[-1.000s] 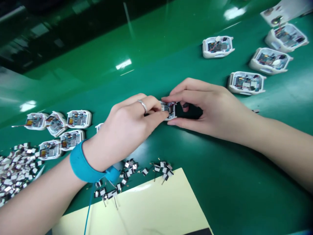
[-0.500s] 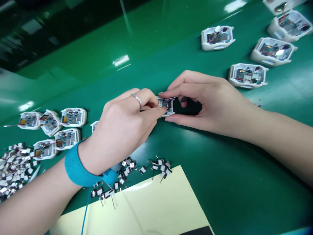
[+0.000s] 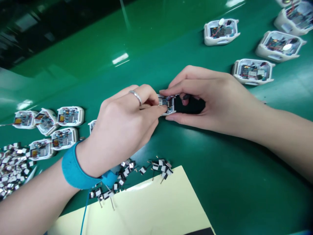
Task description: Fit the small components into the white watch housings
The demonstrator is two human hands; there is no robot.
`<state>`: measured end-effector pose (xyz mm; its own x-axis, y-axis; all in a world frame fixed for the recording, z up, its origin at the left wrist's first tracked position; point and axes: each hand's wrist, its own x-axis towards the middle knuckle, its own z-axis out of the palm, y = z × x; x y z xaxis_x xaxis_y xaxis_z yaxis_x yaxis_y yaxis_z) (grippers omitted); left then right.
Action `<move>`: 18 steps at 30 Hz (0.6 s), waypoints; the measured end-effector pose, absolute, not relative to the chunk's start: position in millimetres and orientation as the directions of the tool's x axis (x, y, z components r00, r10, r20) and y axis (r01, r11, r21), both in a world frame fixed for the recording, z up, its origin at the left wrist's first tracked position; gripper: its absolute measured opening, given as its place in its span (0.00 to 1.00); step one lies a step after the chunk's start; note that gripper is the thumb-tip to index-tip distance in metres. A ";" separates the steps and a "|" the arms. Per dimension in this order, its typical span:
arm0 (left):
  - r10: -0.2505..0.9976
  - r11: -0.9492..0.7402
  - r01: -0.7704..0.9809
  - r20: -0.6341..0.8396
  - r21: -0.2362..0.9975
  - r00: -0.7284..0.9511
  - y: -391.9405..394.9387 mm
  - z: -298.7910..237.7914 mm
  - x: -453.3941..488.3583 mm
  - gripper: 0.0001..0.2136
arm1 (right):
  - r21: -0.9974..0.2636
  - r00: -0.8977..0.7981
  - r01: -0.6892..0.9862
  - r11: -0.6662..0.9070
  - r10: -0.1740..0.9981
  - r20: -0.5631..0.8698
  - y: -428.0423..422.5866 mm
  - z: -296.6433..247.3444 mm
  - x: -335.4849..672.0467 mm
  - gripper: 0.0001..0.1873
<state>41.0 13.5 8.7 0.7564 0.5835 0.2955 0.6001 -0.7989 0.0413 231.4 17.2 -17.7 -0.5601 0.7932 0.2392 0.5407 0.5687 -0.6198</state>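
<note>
A small white open case (image 3: 168,104) with a circuit board inside sits on the green mat (image 3: 220,182) at the middle. My left hand (image 3: 124,127), with a ring and a blue wrist strap, pinches at the case's left edge with thumb and fingers closed. My right hand (image 3: 210,98) curls round the case from the right, index finger over its top and thumb under it. Most of the case is hidden by my fingers.
Several open white cases (image 3: 63,125) lie at the left, with a heap of small silver parts (image 3: 12,166) beside them. More cases (image 3: 253,71) stand at the upper right. Small leaded parts (image 3: 137,173) lie by a pale yellow sheet (image 3: 151,209) at the front.
Both hands stay closed on the case with only slight finger shifts. The view has tilted a little, so the cases at the upper right sit higher in frame.
</note>
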 end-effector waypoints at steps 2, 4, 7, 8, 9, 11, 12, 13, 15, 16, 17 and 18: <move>0.596 -0.792 0.609 0.289 0.055 0.749 13.2 8.9 41.9 0.08 | -0.620 -0.558 0.540 0.569 0.794 0.243 17.2 -17.9 231.6 0.15; 0.602 -0.788 0.612 0.281 0.063 0.747 13.2 9.0 42.6 0.08 | -0.616 -0.555 0.546 0.568 0.796 0.242 17.2 -17.7 231.3 0.15; 0.608 -0.784 0.617 0.281 0.064 0.742 13.4 9.3 43.2 0.09 | -0.610 -0.549 0.558 0.562 0.801 0.236 17.1 -17.3 230.8 0.14; 0.609 -0.783 0.620 0.279 0.062 0.742 13.4 9.5 43.3 0.09 | -0.610 -0.550 0.558 0.563 0.801 0.236 17.1 -17.2 230.7 0.14; 0.614 -0.779 0.625 0.277 0.057 0.739 13.4 9.6 43.4 0.09 | -0.611 -0.551 0.555 0.565 0.800 0.238 17.1 -17.1 230.7 0.14; 0.617 -0.776 0.629 0.267 0.052 0.740 13.2 9.9 43.4 0.09 | -0.611 -0.553 0.552 0.567 0.798 0.241 17.2 -17.1 230.9 0.15; 0.616 -0.777 0.627 0.264 0.052 0.742 13.0 10.0 43.3 0.09 | -0.610 -0.553 0.552 0.568 0.797 0.242 17.2 -17.2 231.0 0.15; 0.615 -0.779 0.625 0.261 0.053 0.744 12.9 10.0 43.2 0.09 | -0.609 -0.553 0.552 0.570 0.797 0.244 17.3 -17.4 231.2 0.15; 0.612 -0.781 0.623 0.264 0.051 0.746 12.7 9.7 42.9 0.09 | -0.610 -0.553 0.550 0.570 0.796 0.245 17.3 -17.7 231.3 0.15; 0.612 -0.780 0.623 0.265 0.050 0.745 12.7 9.5 42.7 0.09 | -0.610 -0.553 0.550 0.571 0.796 0.247 17.2 -17.8 231.2 0.15; 0.615 -0.777 0.628 0.267 0.047 0.742 12.7 9.2 42.6 0.09 | -0.610 -0.552 0.550 0.571 0.796 0.248 17.1 -17.9 231.1 0.15; 0.619 -0.773 0.632 0.268 0.046 0.738 12.7 9.1 42.6 0.09 | -0.609 -0.552 0.551 0.571 0.796 0.248 17.0 -18.0 230.9 0.15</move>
<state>42.6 12.7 9.1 0.7381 0.6192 0.2678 0.6321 -0.7735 0.0462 230.9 17.0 -18.0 -0.5515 0.7965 0.2479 0.5505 0.5708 -0.6092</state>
